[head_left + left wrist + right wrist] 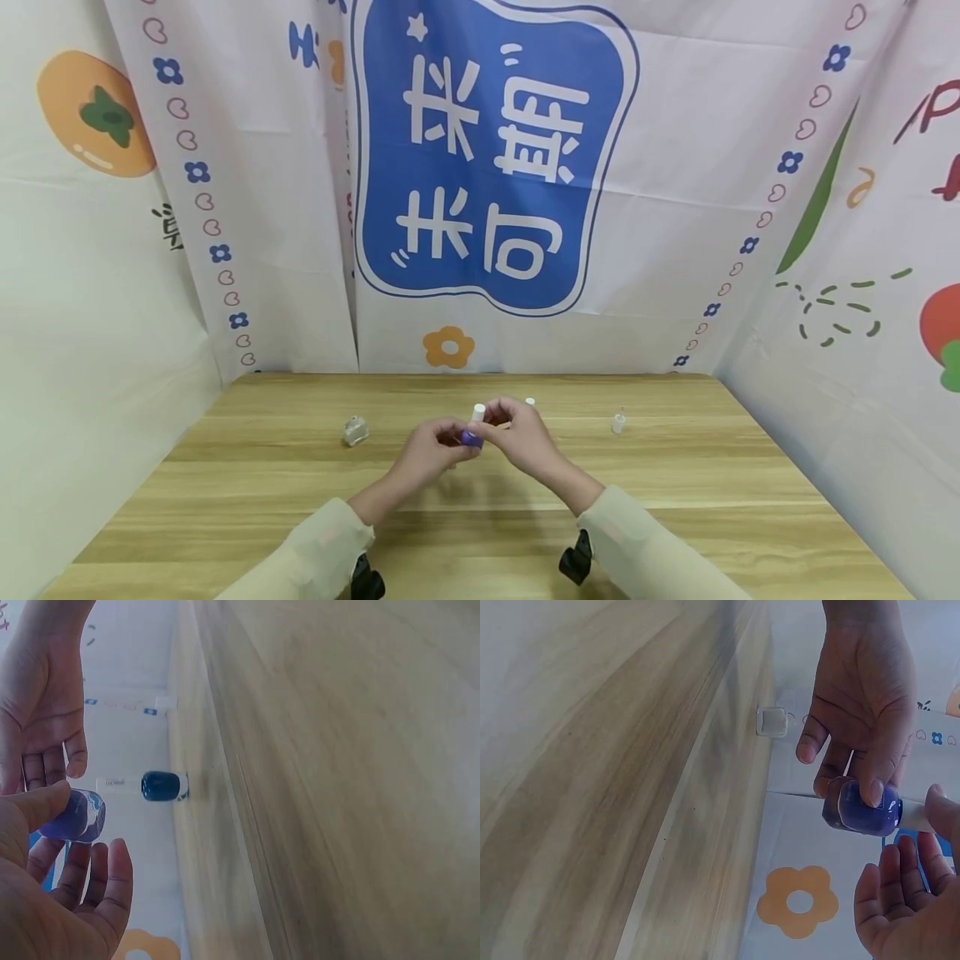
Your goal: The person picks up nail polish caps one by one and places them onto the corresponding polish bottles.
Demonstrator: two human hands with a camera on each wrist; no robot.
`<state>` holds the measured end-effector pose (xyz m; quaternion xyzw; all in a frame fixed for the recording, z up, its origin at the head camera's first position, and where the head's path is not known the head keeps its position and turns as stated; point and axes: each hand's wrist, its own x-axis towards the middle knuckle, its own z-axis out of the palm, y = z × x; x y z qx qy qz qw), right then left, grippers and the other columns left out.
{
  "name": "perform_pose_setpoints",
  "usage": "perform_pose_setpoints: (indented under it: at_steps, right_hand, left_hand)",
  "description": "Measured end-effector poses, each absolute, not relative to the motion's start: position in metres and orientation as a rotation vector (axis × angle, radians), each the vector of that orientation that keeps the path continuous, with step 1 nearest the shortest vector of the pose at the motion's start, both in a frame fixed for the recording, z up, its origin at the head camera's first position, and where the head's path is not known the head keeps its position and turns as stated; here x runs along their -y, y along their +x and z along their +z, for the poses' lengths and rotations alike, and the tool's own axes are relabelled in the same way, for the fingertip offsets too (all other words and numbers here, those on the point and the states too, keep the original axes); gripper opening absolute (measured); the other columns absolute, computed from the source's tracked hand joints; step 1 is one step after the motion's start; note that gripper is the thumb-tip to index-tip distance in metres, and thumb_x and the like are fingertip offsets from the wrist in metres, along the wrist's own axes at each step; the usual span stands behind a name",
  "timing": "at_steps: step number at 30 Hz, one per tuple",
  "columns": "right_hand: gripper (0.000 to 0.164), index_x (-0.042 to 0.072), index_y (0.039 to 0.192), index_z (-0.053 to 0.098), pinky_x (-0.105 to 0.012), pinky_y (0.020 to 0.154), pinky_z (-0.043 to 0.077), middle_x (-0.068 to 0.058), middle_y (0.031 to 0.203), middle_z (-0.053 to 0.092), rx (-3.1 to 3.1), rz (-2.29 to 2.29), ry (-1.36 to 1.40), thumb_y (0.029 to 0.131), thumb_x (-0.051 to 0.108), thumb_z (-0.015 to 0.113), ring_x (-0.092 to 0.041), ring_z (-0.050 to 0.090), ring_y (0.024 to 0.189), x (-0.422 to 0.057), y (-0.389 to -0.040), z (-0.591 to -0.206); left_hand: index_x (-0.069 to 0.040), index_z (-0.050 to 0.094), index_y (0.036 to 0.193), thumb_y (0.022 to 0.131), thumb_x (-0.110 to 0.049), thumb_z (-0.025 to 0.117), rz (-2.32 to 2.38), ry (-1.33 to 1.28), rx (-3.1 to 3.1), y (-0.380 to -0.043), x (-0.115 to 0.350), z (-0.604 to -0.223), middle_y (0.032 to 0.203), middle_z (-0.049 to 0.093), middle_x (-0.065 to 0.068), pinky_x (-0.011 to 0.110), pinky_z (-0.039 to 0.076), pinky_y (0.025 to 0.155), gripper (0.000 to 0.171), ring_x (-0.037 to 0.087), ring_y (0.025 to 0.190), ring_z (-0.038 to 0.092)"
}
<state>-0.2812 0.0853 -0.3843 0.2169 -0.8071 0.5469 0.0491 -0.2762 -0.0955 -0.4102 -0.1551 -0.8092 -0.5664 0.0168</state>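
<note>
One purple bottle [471, 439] is held above the wooden surface [225, 500], between the two hands and roughly upright, clear glass being seen at its base in the left wrist view. Its body is pinched by the left hand [431, 450], with the thumb pressed on the near side and the other fingers loosely bent. Its white cap [478, 412] is pinched between thumb and forefinger by the right hand [521, 433], whose remaining fingers are curved and kept off the glass. The cap is seen in line with the bottle's neck; whether it is screwed tight cannot be told.

Beyond the right hand, a dark teal bottle [160, 786] is stood upright on the surface; in the head view it is mostly hidden, only its white top being shown. To the left of the hands, a clear squarish glass bottle [356, 431] is rested on the surface, well apart from them. To the right, a small white lid [618, 423] is placed with a thin stem pointed upward.

Both forearms are covered by pale sleeves [322, 542], and a black device [576, 560] is worn at each wrist. Behind the surface, a white curtain [300, 250] is printed with a blue panel [480, 192] and an orange flower [448, 347].
</note>
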Motion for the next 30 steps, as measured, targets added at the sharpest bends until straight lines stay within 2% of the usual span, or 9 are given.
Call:
perform_pose_setpoints:
  at_steps: [8,18,30]
  right_hand:
    - [0.019,0.007,0.090,0.065,-0.026,0.064,0.049,0.001,0.082,0.065,2.466,1.633,0.642,0.088,0.023,0.074,-0.015,0.059,0.080,-0.075,-0.293,-0.389]
    - [0.019,0.008,0.093,0.064,-0.027,0.065,0.050,0.002,0.084,0.063,2.500,1.636,0.563,0.088,0.023,0.074,-0.014,0.058,0.080,-0.064,-0.305,-0.400]
    - [0.016,0.006,0.096,0.063,-0.026,0.068,0.051,0.000,0.087,0.062,2.519,1.674,0.513,0.090,0.018,0.071,-0.014,0.058,0.081,-0.054,-0.318,-0.410]
  left_hand:
    - [-0.003,0.071,0.098,0.081,-0.010,0.079,-1.675,-0.413,2.536,-0.289,0.100,-0.415,0.084,0.068,0.002,0.028,0.055,0.060,0.020,0.015,0.074,0.061]
    - [-0.006,0.072,0.094,0.079,-0.012,0.081,-1.542,-0.370,2.573,-0.301,0.105,-0.425,0.084,0.068,0.000,0.029,0.053,0.067,0.019,0.015,0.077,0.061]
    - [-0.005,0.073,0.095,0.079,-0.011,0.081,-1.544,-0.332,2.609,-0.317,0.111,-0.433,0.085,0.068,0.001,0.030,0.055,0.065,0.019,0.017,0.079,0.062]
